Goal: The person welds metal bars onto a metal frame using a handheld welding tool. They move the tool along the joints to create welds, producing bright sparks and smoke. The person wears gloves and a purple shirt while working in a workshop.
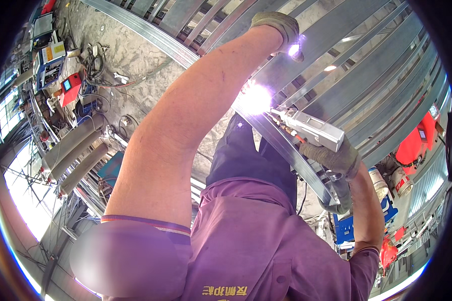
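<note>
My right hand (334, 156), in a grey-green work glove, is closed around a silver, boxy handheld welding gun (314, 129). The gun's nozzle points left at a blinding white-violet glare (256, 99) on the near metal rail (299, 163), where the glare hides the joint. My left arm reaches across to the far side, and my gloved left hand (278, 26) is at the grey metal slats (306, 45). Its fingers are mostly hidden, and a small violet glint shows beside them. Whether that hand grips a slat I cannot tell.
Long parallel slats fill the upper right, with another rail (150, 32) along the upper left. Cables (96, 57) and a red machine (71, 89) are on the floor at left. Large tubes (75, 155) lie lower left. At right are another red machine (416, 143) and buckets (378, 183).
</note>
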Demonstrator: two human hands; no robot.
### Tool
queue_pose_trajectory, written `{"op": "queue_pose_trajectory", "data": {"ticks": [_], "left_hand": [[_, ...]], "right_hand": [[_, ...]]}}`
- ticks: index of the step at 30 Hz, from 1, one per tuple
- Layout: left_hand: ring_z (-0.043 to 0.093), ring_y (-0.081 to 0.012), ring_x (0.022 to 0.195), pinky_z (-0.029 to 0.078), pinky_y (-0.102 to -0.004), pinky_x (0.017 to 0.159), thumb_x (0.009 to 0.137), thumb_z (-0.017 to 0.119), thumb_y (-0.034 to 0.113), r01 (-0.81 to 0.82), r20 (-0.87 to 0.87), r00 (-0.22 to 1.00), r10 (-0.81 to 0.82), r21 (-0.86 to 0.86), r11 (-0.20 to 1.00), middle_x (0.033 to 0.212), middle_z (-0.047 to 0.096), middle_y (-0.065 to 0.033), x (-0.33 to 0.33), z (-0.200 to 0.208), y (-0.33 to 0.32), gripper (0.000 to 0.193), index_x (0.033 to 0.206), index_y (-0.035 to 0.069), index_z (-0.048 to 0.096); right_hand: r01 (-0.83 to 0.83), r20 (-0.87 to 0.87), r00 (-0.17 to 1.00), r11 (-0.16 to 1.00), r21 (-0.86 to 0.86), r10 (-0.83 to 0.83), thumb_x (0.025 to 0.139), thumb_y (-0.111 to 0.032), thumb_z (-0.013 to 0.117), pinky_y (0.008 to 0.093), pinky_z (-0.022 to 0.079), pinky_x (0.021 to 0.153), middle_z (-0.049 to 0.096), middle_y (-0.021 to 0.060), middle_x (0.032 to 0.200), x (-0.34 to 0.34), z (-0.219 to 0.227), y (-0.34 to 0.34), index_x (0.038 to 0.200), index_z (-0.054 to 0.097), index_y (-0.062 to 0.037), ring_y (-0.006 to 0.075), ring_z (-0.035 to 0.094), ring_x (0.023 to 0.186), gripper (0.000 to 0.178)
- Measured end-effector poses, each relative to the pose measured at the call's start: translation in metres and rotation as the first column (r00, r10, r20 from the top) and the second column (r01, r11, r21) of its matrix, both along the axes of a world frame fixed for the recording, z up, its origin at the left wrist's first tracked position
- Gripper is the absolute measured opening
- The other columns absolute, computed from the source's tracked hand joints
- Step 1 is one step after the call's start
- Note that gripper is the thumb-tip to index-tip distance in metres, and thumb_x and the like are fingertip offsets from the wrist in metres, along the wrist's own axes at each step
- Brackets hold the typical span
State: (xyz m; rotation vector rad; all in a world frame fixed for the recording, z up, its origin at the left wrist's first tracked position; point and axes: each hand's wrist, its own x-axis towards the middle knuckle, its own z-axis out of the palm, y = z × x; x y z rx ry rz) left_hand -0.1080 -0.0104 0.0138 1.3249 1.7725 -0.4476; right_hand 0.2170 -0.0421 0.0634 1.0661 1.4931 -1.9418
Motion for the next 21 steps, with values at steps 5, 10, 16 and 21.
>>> {"op": "queue_pose_trajectory", "data": {"ticks": [5,10,16,21], "left_hand": [[0.081,-0.0313,0.110,0.064,-0.0484,0.096,0.086,0.084,0.067,-0.033,-0.003,0.999,0.033,0.016,0.999,0.119,0.084,-0.0116,0.000,0.001,-0.001,0.069,0.124,0.009,0.084],[0.081,-0.0324,0.111,0.064,-0.0484,0.097,0.086,0.085,0.067,-0.060,-0.005,0.998,0.061,0.043,0.997,0.123,0.083,-0.0130,0.000,0.000,-0.003,0.069,0.122,0.008,0.085],[0.082,-0.0274,0.098,0.064,-0.0464,0.091,0.085,0.086,0.066,-0.042,-0.016,0.999,0.043,0.073,0.996,0.103,0.086,-0.0083,0.000,-0.007,-0.005,0.060,0.106,0.010,0.087],[0.083,-0.0215,0.092,0.064,-0.0424,0.089,0.084,0.086,0.065,-0.033,-0.004,0.999,0.034,0.039,0.999,0.094,0.086,-0.0030,0.000,0.003,-0.005,0.057,0.105,0.013,0.087]], "right_hand": [[-0.005,-0.023,1.000,1.000,0.000,0.005,0.094,-0.017,0.093,0.0304,0.060,0.095,0.080,0.0061,0.125,0.003,-0.001,0.002,0.146,0.071,-0.0046,0.0103,0.071,0.112,0.058],[0.056,-0.079,0.995,0.997,-0.044,-0.060,0.094,-0.018,0.093,0.0312,0.060,0.098,0.081,0.0081,0.127,0.008,-0.005,-0.002,0.144,0.073,-0.0038,0.0107,0.072,0.115,0.056],[0.036,-0.083,0.996,0.999,-0.015,-0.037,0.095,-0.015,0.091,0.0318,0.059,0.099,0.081,0.0077,0.126,0.014,0.002,-0.002,0.146,0.072,-0.0038,0.0112,0.071,0.112,0.055],[-0.073,-0.116,0.990,0.994,0.081,0.082,0.097,-0.014,0.089,0.0316,0.058,0.095,0.079,0.0036,0.123,0.017,0.015,0.005,0.148,0.070,-0.0042,0.0118,0.069,0.106,0.055]]}}
